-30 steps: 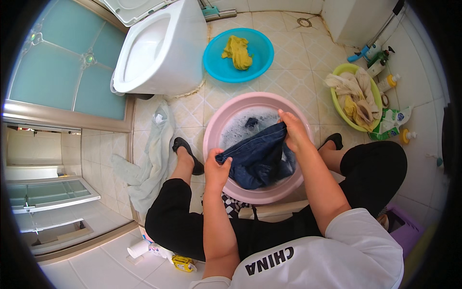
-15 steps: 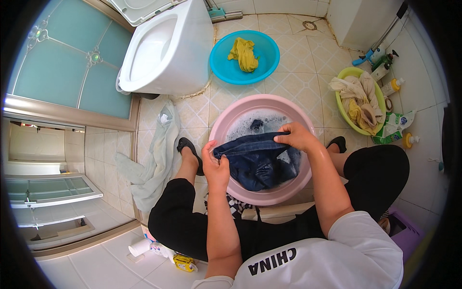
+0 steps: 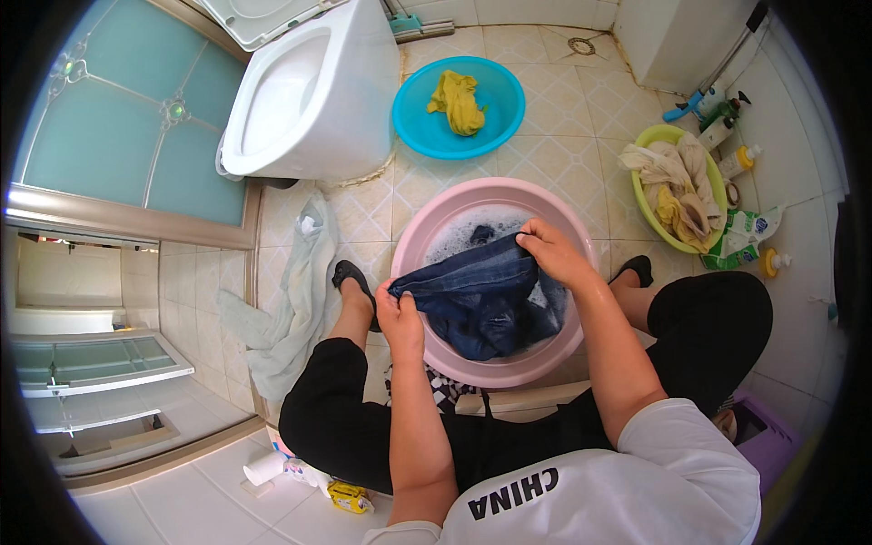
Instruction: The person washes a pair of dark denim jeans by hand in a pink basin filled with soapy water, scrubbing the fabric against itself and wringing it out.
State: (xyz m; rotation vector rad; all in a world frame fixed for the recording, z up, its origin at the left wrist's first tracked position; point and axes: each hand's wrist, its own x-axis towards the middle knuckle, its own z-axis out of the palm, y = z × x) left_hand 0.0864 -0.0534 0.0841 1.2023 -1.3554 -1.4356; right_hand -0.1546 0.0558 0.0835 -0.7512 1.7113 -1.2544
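A dark blue denim garment (image 3: 486, 313) is stretched between my two hands above a pink basin (image 3: 495, 188). At its left end, my left hand (image 3: 401, 320) pinches the upper edge between thumb and fingers, near the basin's left rim. My right hand (image 3: 556, 256) grips the same edge at its far right end, a little higher up. The edge slants upward from left to right. Below it the rest of the cloth hangs wet and bunched into the basin. Sudsy water (image 3: 454, 238) shows behind the garment, with a dark bit of cloth poking through the foam.
Beyond the basin a blue basin (image 3: 407, 127) holds yellow cloth (image 3: 459, 102). At right stands a green basin (image 3: 647, 213) of pale clothes, beside bottles (image 3: 740, 162) and a detergent bag (image 3: 745, 238). A pale garment (image 3: 295, 291) lies left on the tiles, near the toilet (image 3: 336, 118).
Both hands have moved apart and the denim edge is pulled tauter. My left hand shifted slightly left, while my right hand rose a little, so the edge slants more.
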